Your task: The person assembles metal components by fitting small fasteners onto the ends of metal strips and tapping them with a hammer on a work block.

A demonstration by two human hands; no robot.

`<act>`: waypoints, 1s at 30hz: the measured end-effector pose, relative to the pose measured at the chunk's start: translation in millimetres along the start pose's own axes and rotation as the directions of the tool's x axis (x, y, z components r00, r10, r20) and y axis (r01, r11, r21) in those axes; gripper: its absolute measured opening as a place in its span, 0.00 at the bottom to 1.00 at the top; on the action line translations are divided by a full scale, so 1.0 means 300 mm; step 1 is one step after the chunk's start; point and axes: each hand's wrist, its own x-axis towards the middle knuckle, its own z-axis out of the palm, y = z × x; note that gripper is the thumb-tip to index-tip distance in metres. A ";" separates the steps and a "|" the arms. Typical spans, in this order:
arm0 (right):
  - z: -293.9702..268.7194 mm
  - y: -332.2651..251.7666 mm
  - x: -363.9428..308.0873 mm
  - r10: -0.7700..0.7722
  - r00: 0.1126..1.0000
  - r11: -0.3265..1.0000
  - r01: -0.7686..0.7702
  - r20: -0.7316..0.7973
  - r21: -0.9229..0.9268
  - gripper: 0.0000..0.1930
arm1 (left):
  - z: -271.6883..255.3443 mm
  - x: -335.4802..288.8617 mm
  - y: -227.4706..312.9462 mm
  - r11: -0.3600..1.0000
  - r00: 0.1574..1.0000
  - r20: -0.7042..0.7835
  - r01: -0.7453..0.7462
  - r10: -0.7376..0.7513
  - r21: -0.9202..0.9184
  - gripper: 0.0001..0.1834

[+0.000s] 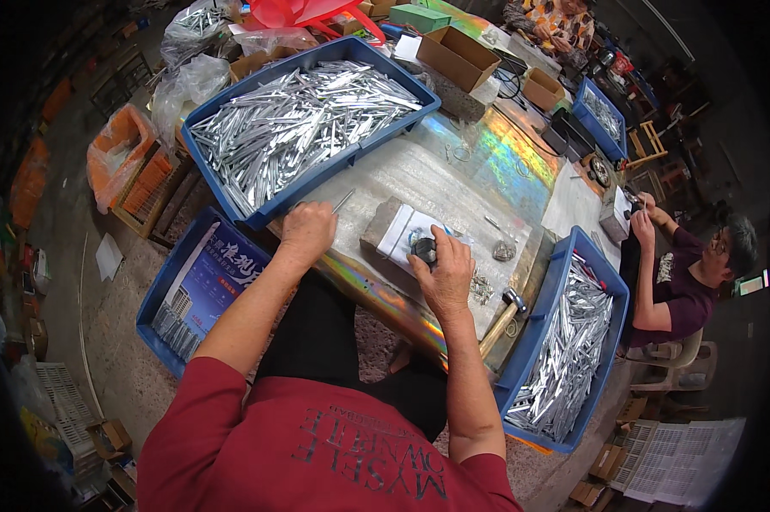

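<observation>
Looking down past my red shirt (317,444), I cannot make out what sits under my right hand (443,271): its curled fingers cover a small dark round part (423,250) on a grey block (393,229), and whether they grip it I cannot tell. My left hand (306,232) is closed around a thin metal strip (343,201), whose tip pokes out past my knuckles. A hammer (503,316) lies near my right wrist. The shiny table (496,162) carries blue bins of metal strips, one ahead (300,119), one to the right (564,341). Beyond, another person (688,273) works seated.
</observation>
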 end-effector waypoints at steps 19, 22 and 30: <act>-0.055 0.025 -0.098 0.015 0.977 0.998 0.000 -0.212 0.069 0.25 | -0.309 0.048 -0.139 0.987 0.926 -0.376 -0.067 0.008 -0.143 0.03; -0.073 0.013 -0.148 0.104 0.977 0.985 -0.074 -0.188 0.158 0.21 | -0.298 0.113 -0.259 0.996 0.976 -0.200 0.079 -0.085 -0.037 0.06; -0.098 -0.002 -0.221 0.221 0.959 0.964 -0.188 -0.175 0.188 0.17 | -0.268 0.177 -0.289 0.920 0.923 0.174 0.293 -0.343 0.260 0.15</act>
